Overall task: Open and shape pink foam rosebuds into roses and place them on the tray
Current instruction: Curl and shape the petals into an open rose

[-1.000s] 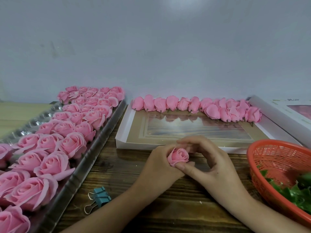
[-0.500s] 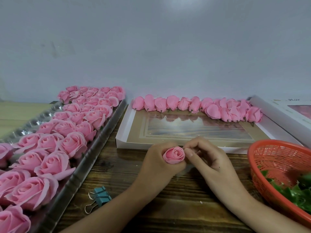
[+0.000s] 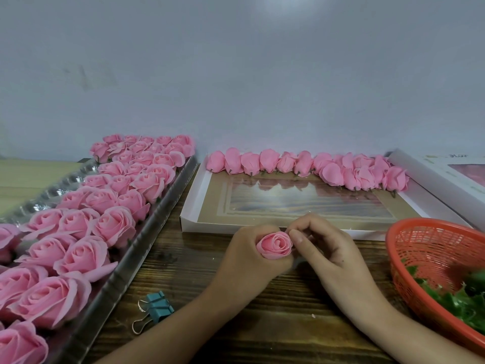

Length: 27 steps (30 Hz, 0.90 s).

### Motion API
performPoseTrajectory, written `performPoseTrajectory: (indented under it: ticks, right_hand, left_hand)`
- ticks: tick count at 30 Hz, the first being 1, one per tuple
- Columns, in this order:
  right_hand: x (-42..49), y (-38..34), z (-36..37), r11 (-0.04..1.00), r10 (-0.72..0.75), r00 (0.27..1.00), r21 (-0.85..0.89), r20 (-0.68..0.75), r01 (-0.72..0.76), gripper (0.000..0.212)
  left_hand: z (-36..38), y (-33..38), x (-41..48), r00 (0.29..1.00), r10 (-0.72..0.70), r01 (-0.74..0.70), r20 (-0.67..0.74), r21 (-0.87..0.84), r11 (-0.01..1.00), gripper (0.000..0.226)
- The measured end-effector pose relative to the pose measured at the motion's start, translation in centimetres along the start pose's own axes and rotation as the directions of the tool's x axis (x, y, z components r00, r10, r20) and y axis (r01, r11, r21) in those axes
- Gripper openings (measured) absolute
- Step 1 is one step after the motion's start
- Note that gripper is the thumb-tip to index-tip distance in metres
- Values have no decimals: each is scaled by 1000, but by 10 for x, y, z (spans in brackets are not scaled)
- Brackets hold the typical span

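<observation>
- Our left hand (image 3: 249, 258) is curled round the rosebud (image 3: 275, 245) and holds it tight. The bud's open top faces up at us. Its stem end is hidden down in the fist.
- Our right hand (image 3: 325, 248) is just beside it. Its fingertips (image 3: 296, 236) are pinched together on the bud's right edge, on an outer petal.
- We think the bud needs more petals pulled out before it is a rose.
- The tray (image 3: 160, 219) lies left of the grip, so our left hand is nearer and should carry the rose there.
- Finished roses (image 3: 112, 227) fill the tray's near side. Bare cups show on its far side, away from the grip.
- Behind the grip, closed buds (image 3: 301, 164) wait in a row.
</observation>
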State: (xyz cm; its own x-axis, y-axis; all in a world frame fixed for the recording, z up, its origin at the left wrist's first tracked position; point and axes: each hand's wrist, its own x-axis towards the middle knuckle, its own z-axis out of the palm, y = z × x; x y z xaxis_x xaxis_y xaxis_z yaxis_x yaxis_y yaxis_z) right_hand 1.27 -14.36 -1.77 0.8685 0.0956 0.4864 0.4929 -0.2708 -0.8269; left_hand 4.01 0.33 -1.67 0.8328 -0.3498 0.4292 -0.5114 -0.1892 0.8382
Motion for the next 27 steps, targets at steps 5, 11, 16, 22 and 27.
performPoseTrajectory:
  ticks: [5, 11, 16, 22, 27]
  right_hand:
    - [-1, 0, 0, 1000, 0, 1000, -19, 2, 0, 15]
    - [-1, 1, 0, 998, -10, 1000, -55, 1, 10, 20]
    - [-2, -1, 1, 995, -8, 1000, -98, 3, 8, 17]
    - [-1, -1, 1, 992, -25, 1000, -121, 3, 26, 15]
    - [-2, -2, 0, 994, -50, 999, -102, 6, 50, 14]
  left_hand:
    - [-1, 0, 0, 1000, -14, 14, 5, 31, 999, 27]
    - [0, 2, 0, 1000, -5, 5, 26, 19, 1000, 15]
    - [-1, 3, -2, 997, 9, -12, 71, 53, 999, 11]
    - [-1, 3, -2, 997, -1, -2, 74, 42, 999, 12]
    - [-1, 4, 0, 999, -1, 1, 42, 3, 1000, 25]
